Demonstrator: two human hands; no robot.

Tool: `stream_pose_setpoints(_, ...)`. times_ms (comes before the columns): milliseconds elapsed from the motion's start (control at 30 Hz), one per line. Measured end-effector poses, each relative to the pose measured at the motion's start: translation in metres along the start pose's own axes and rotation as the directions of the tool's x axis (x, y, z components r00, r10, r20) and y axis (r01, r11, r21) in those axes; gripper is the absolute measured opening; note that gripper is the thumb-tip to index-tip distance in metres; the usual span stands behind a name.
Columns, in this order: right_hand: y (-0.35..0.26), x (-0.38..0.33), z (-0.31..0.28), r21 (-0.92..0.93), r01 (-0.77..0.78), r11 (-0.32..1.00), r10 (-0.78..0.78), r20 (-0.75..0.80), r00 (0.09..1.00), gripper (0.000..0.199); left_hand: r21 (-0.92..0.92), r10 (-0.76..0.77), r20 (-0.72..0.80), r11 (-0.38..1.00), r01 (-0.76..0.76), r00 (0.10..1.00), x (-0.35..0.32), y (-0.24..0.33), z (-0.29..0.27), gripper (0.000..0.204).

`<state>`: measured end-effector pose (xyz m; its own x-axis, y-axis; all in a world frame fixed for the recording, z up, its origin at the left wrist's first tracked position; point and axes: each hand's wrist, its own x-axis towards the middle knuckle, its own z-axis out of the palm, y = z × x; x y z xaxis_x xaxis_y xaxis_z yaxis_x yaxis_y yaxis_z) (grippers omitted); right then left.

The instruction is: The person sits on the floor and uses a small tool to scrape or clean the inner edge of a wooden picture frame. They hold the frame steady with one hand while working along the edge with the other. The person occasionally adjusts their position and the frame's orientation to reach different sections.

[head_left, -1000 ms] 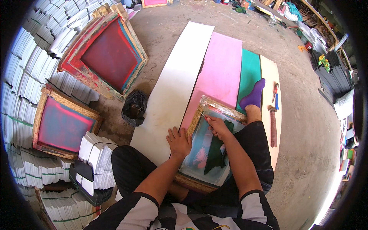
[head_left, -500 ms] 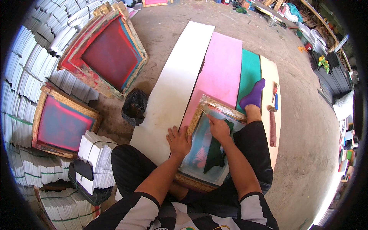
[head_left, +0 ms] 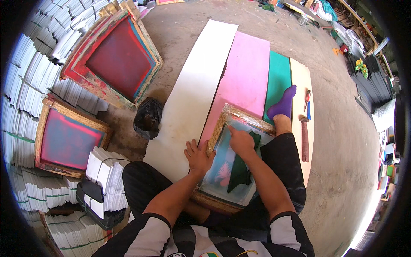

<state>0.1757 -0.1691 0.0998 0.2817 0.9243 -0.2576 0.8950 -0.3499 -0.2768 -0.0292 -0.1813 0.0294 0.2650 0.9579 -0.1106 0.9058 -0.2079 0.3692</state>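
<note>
A wooden screen-printing frame [head_left: 217, 124] lies tilted across my lap, between my legs. Its pale blue mesh [head_left: 218, 165] carries a white leaf-like pattern, and clear film or tape wraps its far bar. My left hand [head_left: 198, 157] rests against the frame's left bar with its fingers spread. Over the mesh, near the far left corner, my right hand [head_left: 243, 142] is closed with the index finger stretched toward the inner edge of the bar; whatever it holds is hidden under the fingers. A dark green cloth [head_left: 240, 175] lies on the mesh beneath my right wrist.
White [head_left: 195, 81], pink [head_left: 244, 73], green [head_left: 279, 70] and cream sheets [head_left: 302, 75] lie beneath me. A hammer [head_left: 305, 141] and red- and blue-handled tools [head_left: 308, 103] sit at right. Left are a black bag [head_left: 148, 118], other screens [head_left: 120, 60] and paper stacks [head_left: 107, 171].
My right hand has shifted slightly left and toward me along the frame's left bar. The thin tip visible at its fingers earlier no longer shows. My left hand stays at the bar.
</note>
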Motion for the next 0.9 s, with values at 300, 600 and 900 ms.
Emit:
stream_pose_setpoints(300,0.039,0.021,0.036,0.363,0.086,0.928,-0.075,-0.045,0.996,0.044,-0.014,0.020,-0.047,1.000,-0.021,0.999,0.000,0.005,0.000,0.064)
stream_pose_setpoints(600,0.043,0.018,0.048,0.499,0.083,0.862,-0.035,-0.105,0.994,0.037,0.024,0.052,-0.046,0.998,-0.051,0.998,0.001,0.003,-0.005,0.065)
stream_pose_setpoints(900,0.033,0.012,0.034,0.215,0.135,0.967,-0.114,-0.107,0.988,0.043,0.047,0.021,-0.058,0.999,-0.018,0.998,-0.002,0.000,-0.003,0.065)
